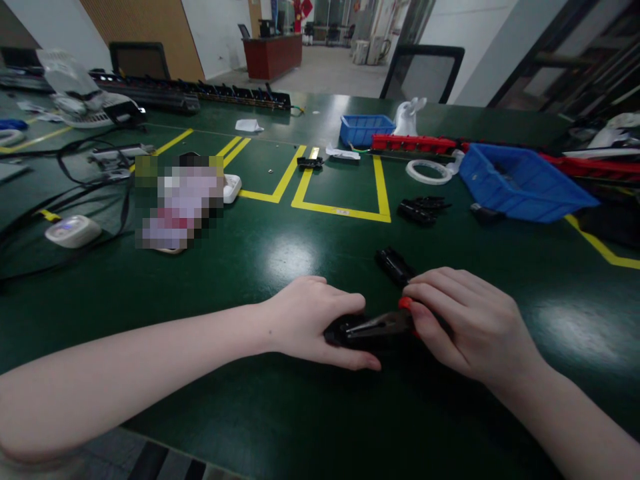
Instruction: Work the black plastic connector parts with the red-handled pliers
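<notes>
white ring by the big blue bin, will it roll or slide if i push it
The white ring lies flat, so a push would probably slide it rather than roll it. Its narrow band suggests it may be light. The glossy tabletop may offer little grip.

Left fingers [350, 304] around black part [373, 329], right fingers [436, 333] at red piece [405, 303], green table [240, 407]

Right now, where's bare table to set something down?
Bare table lies between the pixelated object and the loose black part beside the right hand; also inside the yellow outline's near half. Crowded: around the larger blue bin, with black pieces and a white ring.
</notes>
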The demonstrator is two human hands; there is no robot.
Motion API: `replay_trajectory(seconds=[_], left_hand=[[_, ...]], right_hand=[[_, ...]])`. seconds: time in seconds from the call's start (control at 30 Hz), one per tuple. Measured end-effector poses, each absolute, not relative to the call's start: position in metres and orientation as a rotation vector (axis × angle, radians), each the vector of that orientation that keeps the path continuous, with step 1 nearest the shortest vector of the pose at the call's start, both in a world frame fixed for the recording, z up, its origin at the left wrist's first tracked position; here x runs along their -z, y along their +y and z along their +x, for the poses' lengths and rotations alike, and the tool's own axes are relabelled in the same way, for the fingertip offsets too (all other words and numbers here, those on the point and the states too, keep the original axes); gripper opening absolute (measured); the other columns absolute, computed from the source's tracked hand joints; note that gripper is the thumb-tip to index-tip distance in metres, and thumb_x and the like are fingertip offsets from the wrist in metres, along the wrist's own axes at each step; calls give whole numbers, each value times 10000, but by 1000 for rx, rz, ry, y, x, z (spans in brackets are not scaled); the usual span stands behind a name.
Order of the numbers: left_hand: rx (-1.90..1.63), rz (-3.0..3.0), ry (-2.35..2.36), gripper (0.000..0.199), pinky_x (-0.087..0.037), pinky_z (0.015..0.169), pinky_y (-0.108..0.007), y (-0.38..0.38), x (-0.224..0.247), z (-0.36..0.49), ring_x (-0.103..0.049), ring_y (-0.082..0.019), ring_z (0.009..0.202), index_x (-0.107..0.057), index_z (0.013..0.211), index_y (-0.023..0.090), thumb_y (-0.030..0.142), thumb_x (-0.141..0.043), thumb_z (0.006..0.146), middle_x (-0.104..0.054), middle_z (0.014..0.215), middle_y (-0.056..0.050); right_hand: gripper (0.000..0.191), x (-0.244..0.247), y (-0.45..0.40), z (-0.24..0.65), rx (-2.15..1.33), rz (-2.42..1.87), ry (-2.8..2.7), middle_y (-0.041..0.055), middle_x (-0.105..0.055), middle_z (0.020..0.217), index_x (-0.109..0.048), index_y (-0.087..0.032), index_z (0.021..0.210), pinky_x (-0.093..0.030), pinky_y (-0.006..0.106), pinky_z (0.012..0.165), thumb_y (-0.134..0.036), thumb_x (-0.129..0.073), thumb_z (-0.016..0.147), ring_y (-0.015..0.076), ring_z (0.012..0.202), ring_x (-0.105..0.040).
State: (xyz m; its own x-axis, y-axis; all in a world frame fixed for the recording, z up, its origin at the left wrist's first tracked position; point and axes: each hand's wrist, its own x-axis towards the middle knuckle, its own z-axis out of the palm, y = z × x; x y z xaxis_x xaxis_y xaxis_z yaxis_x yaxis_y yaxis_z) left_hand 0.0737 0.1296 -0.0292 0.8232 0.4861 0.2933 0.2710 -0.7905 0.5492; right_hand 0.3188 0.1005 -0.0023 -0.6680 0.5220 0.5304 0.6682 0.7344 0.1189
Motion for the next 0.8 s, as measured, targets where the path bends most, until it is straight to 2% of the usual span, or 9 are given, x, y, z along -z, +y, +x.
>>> replay_trajectory(seconds=[0.37,0.8], left_hand=[[-546,2518,573,499,-362,564,-253,130,29,74,-571,-113,545,-475,757,207,659,-656,867,-569,623,66],[-456,2598,576,504,-336,587,-267,128,27,75,-587,-142,562,-478,780,208,675,-643,876,-597,635,46]], right_hand=[[219,0,100,321,410,-912,-2480,85,-698,777,-631,-159,832,-508,330,606,-198,-466,971,190,681,-635],[234,-3,100,316,420,-878,-2529,79,-692,759,-640,-178,781,-499,338,608,-165,-468,939,200,690,-633]])
